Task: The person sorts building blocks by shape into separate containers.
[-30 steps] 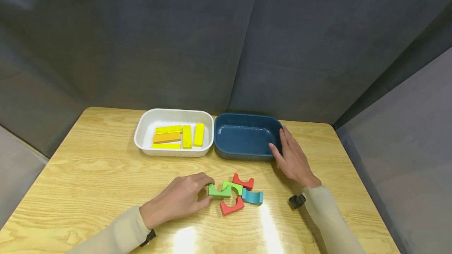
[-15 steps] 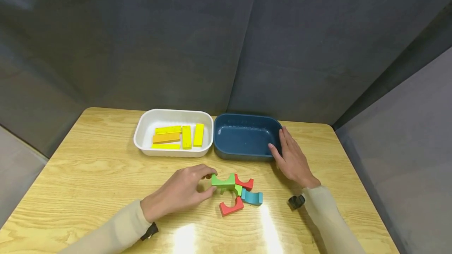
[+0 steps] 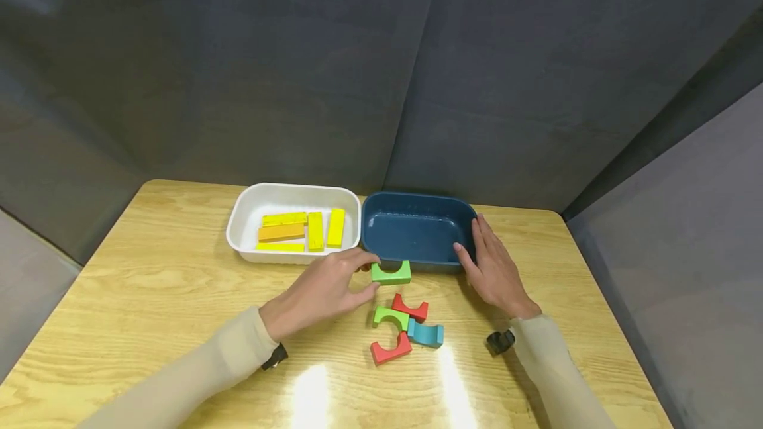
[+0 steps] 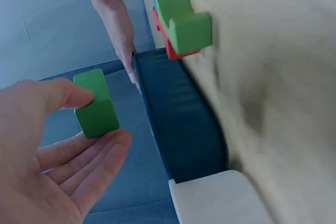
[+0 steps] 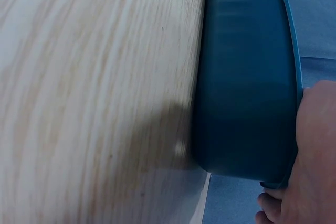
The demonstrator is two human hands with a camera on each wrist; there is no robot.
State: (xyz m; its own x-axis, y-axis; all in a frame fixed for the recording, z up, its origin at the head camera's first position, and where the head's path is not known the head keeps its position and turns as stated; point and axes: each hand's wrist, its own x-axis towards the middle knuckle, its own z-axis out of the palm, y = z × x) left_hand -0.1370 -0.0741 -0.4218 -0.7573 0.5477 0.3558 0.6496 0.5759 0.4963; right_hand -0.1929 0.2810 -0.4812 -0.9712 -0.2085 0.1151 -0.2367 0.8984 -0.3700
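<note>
My left hand pinches a green arch block by its left end, between thumb and fingers. Its curved notch faces up, and it overlaps the front wall of the dark blue bin in the head view. In the left wrist view the held block is off the table, with the thumb on one side and fingers under the other. My right hand holds the bin's right front corner, thumb over the rim, other fingers along the outer end. Below lie a light green arch block, a red one, another red one and a blue one.
A white bin stands directly left of the blue one, holding several yellow bars and an orange bar. Both stand along the back edge of the wooden table, before a dark grey curtain. The blue bin shows no blocks inside.
My left hand has lifted the green arch block off the group and carried it away from me, up to the blue bin's front. The right hand and the other blocks stay put.
</note>
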